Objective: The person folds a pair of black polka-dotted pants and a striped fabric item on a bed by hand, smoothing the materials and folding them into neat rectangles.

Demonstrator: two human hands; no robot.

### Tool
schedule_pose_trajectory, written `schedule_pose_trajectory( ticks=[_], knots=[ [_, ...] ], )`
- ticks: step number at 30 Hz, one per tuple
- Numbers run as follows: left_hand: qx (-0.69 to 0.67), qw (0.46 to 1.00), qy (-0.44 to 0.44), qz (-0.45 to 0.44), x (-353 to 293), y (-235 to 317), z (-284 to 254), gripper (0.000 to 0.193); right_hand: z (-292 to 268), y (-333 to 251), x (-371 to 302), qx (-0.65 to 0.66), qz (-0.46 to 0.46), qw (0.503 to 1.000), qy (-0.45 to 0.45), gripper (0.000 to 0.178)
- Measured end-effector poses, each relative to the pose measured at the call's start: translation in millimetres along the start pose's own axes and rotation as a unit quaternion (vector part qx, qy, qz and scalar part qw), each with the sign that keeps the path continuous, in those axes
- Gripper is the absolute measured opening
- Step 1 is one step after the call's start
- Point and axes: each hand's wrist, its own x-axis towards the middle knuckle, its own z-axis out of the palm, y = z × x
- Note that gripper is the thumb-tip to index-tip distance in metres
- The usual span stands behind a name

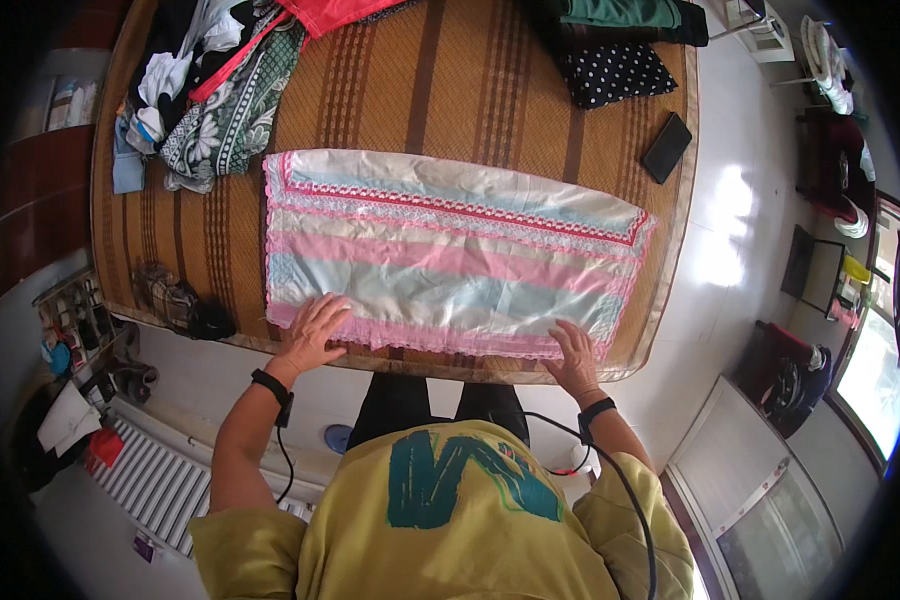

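Observation:
A pink, white and pale blue striped cloth [420, 285] with lace trim and a red-patterned border lies spread in a wide rectangle on the bed mat. Soft wrinkles run across its middle. My left hand [313, 335] rests on its near edge, left of centre, with the fingers apart. Toward the near right corner, my right hand [575, 360] touches the same edge, its fingers spread too. Neither hand grips the fabric. Both wrists carry dark bands with cables.
The brown woven mat [370, 110] covers the bed. Heaped clothes [235, 110] lie at the far left, folded dark garments with a polka-dot piece [620, 75] at the far right. A black phone [667, 147] sits near the right edge. Dark sheer fabric [175, 300] lies at the near left corner.

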Motion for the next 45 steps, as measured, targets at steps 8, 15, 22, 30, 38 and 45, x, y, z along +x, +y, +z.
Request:
schedule_pose_trajectory(
  ticks=[8, 15, 22, 30, 38, 45],
  knots=[
    [0.15, 0.988, 0.003, 0.019, -4.1, -20.9, 13.3, 0.061, 7.3, 21.8, -5.1, -0.119, -0.025, 0.993, 0.01, 0.053],
    [-0.088, 0.988, 0.105, -0.074, 1.2, -39.1, 0.0, 0.028, -14.7, 54.9, 8.3, 0.033, 0.09, 0.995, 0.013, 0.031],
    [-0.206, 0.942, 0.087, -0.251, 38.4, -109.6, -52.9, 0.02, -78.2, 103.6, 60.7, 0.239, 0.225, 0.944, 0.012, 0.02],
    [-0.157, 0.926, 0.175, -0.295, 74.7, -123.9, -70.9, 0.028, -81.6, 109.6, 86.0, 0.287, 0.301, 0.902, 0.115, 0.028],
    [-0.121, 0.935, 0.15, -0.299, 59.2, -131.8, -66.9, 0.031, -83.7, 106.0, 57.6, 0.406, 0.308, 0.849, 0.144, 0.035],
    [-0.117, 0.925, 0.199, -0.302, 86.5, -130.8, -61.3, 0.028, -71.7, 103.1, 78.1, 0.322, 0.324, 0.865, 0.208, 0.033]
  ],
)
